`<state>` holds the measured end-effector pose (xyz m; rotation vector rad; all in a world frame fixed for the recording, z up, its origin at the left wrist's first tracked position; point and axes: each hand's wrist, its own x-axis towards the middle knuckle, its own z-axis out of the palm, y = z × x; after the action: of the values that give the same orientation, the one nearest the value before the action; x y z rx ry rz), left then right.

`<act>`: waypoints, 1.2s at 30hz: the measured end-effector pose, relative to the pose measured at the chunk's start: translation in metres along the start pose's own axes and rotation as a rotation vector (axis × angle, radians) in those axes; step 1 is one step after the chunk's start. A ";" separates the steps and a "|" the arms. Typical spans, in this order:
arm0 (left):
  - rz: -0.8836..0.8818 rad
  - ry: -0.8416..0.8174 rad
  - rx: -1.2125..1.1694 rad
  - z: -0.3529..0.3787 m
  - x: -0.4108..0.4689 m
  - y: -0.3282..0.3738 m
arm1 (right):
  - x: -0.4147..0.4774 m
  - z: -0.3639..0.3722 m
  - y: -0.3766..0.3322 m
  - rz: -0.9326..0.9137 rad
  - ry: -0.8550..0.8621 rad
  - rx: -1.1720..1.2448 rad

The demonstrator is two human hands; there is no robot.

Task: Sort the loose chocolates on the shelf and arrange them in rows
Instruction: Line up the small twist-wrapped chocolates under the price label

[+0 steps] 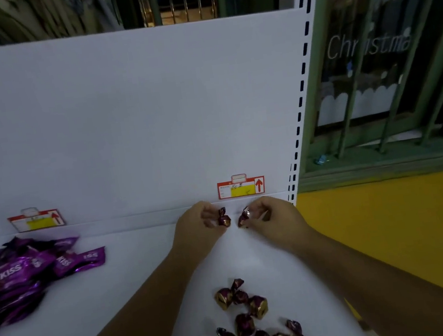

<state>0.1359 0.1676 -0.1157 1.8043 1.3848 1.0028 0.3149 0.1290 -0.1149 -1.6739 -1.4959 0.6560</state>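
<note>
L hand [198, 228] grip pinches a chocolate [223, 218], R hand [276, 218] grip pinches 2nd chocolate [243, 218]; loose pile [252, 321] at 6 o'clock, approx equal reach.

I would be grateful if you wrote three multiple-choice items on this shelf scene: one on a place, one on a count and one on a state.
1. Where do the purple KISS packets lie on the shelf?
A at its left end; B at its right edge; C on the window sill.
2. How many price tags show on the back panel?
A one; B two; C four.
3. What is the right hand doing?
A lying flat and empty; B pinching a wrapped chocolate; C pulling at a tag.

Key:
1 A, they are heaped at the far left.
2 B, one tag is at the left and one is above the hands.
3 B, its fingers curl round the chocolate.
</note>
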 end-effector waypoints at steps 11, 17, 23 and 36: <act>-0.014 0.078 0.111 0.007 0.013 -0.004 | 0.017 0.009 -0.007 0.017 0.009 -0.299; 0.027 0.132 0.123 0.007 0.011 -0.005 | 0.012 0.010 -0.002 -0.038 0.072 -0.203; 0.058 0.122 0.139 0.006 0.010 -0.007 | 0.013 0.013 -0.002 -0.052 0.073 -0.279; 0.005 0.147 0.102 0.009 0.011 -0.003 | 0.014 0.012 -0.001 -0.044 0.060 -0.280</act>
<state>0.1434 0.1787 -0.1208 1.8391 1.5455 1.1045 0.3072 0.1449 -0.1192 -1.8446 -1.6355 0.3819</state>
